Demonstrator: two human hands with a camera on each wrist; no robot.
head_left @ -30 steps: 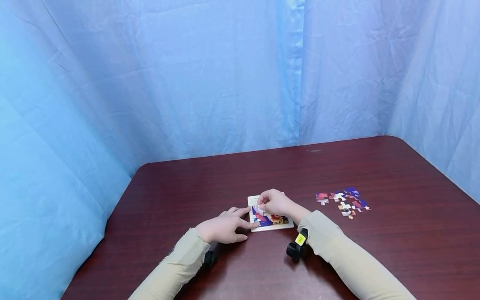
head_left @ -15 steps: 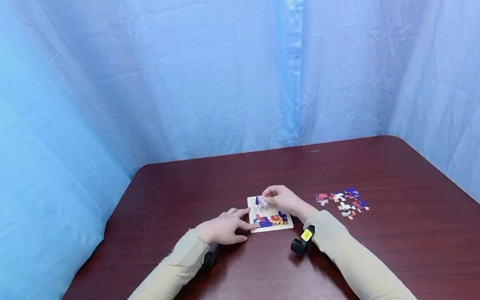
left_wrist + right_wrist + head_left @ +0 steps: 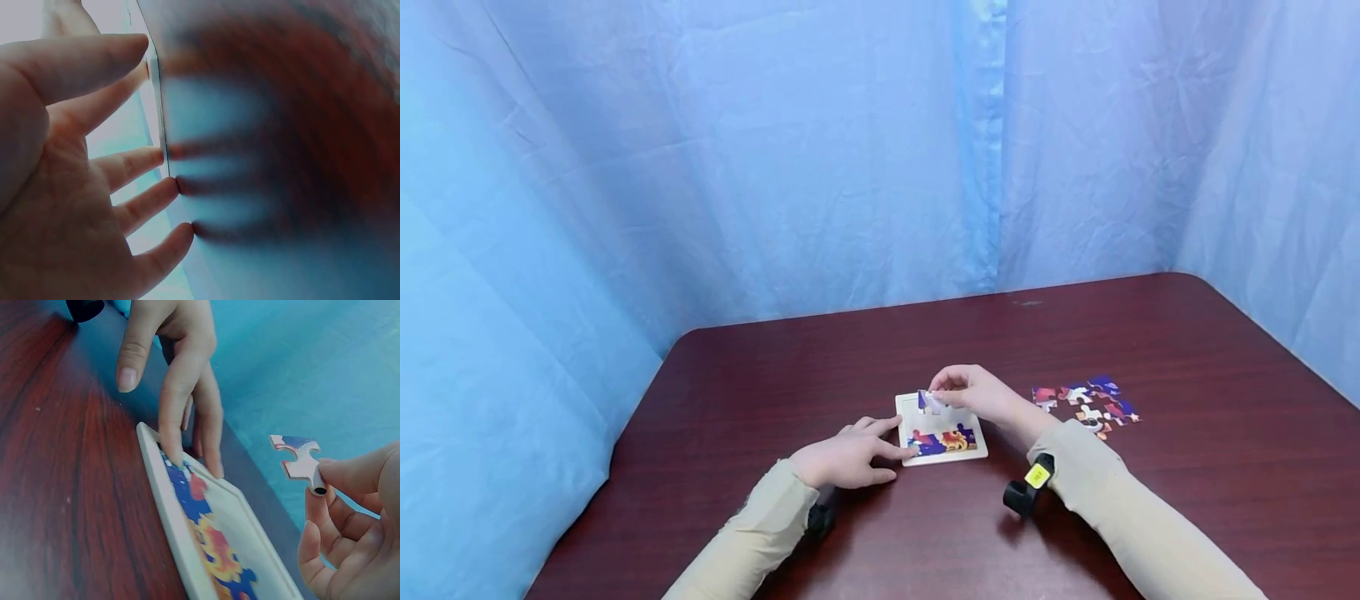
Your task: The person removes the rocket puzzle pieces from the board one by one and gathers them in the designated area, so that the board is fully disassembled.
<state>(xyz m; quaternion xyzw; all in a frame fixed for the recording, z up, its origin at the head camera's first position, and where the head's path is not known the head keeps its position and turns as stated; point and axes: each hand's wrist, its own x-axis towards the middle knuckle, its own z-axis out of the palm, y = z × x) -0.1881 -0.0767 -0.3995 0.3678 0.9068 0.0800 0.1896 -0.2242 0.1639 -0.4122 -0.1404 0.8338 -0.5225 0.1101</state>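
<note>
A white puzzle tray (image 3: 981, 455) lies on the table, with a row of joined purple, red and yellow pieces (image 3: 942, 442) along its near side. My left hand (image 3: 848, 457) rests at the tray's left side with fingers spread, and its fingertips touch the frame and the corner pieces. In the right wrist view, my right hand (image 3: 356, 519) pinches a puzzle piece (image 3: 303, 461) between thumb and fingers. The piece is pale with a purple corner and a black spot, held tilted above the bare far part of the tray.
Several loose puzzle pieces (image 3: 1105, 400) lie to the right on the dark red wooden table (image 3: 820, 367), partly behind my right wrist. A black wrist camera (image 3: 1022, 493) hangs below the right sleeve. Blue curtains (image 3: 835, 167) surround the table's far side.
My right hand has lifted the puzzle piece off the near row and moved it away and slightly right, uncovering that row. The left hand has stayed on the tray.
</note>
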